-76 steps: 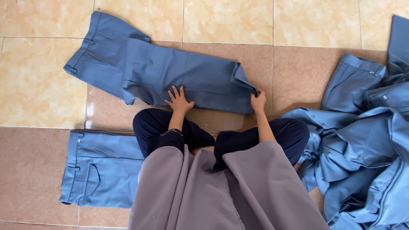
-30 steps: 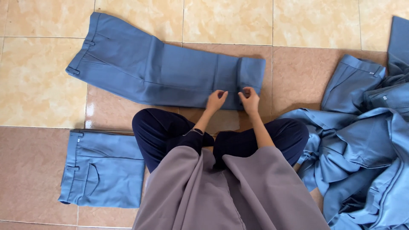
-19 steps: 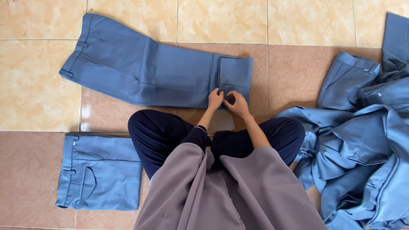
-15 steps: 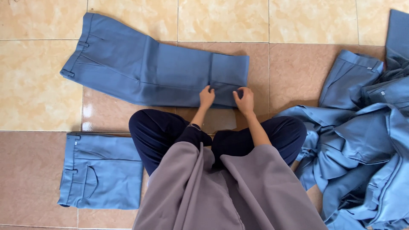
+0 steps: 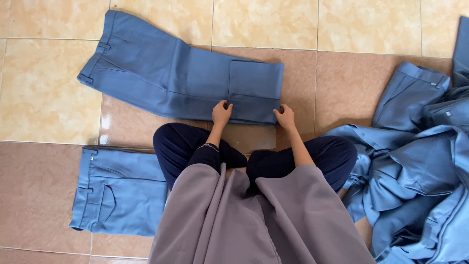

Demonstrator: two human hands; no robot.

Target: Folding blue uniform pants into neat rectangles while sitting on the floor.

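You sit cross-legged on the tan and brown tiled floor with a pair of blue-grey fabric trousers laid flat before you, its leg end folded back over itself. Your left hand and right hand grip the near edge of that folded part. A folded pair of blue trousers lies at your left, a rumpled heap of blue garments at your right
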